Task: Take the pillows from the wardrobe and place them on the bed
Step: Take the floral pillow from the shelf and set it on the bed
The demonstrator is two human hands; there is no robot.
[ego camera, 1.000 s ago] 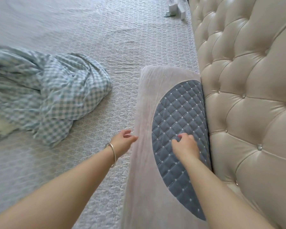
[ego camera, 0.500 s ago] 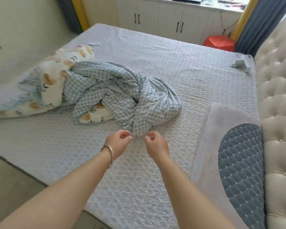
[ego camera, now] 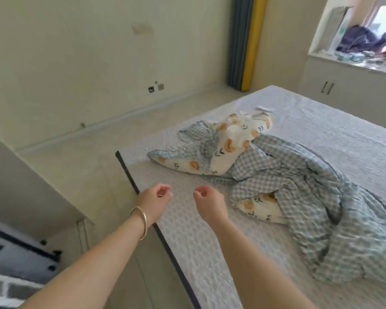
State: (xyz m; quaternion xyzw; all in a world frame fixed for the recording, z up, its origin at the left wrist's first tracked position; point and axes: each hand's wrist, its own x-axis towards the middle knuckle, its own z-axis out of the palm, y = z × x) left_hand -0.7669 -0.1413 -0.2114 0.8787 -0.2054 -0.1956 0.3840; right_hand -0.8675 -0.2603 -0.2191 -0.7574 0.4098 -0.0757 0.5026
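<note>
The bed [ego camera: 201, 237] with a pale quilted cover fills the right half of the view. My left hand [ego camera: 155, 198], with a silver bangle on the wrist, hangs over the bed's left edge, fingers curled and holding nothing. My right hand [ego camera: 210, 200] hovers just right of it above the cover, also loosely closed and empty. No pillow is in view, and the wardrobe is out of sight too.
A crumpled blue-checked quilt [ego camera: 288, 188] with a white printed lining lies on the bed right of my hands. Beige floor [ego camera: 80, 175] runs along the bed's left side. A dark framed object [ego camera: 16, 248] sits at lower left. White cabinets [ego camera: 334, 90] stand at the far end.
The view has swung left, away from the headboard and the pillow laid against it. Both hands left that pillow, drew together and now hover loosely closed near the bed's left edge.
</note>
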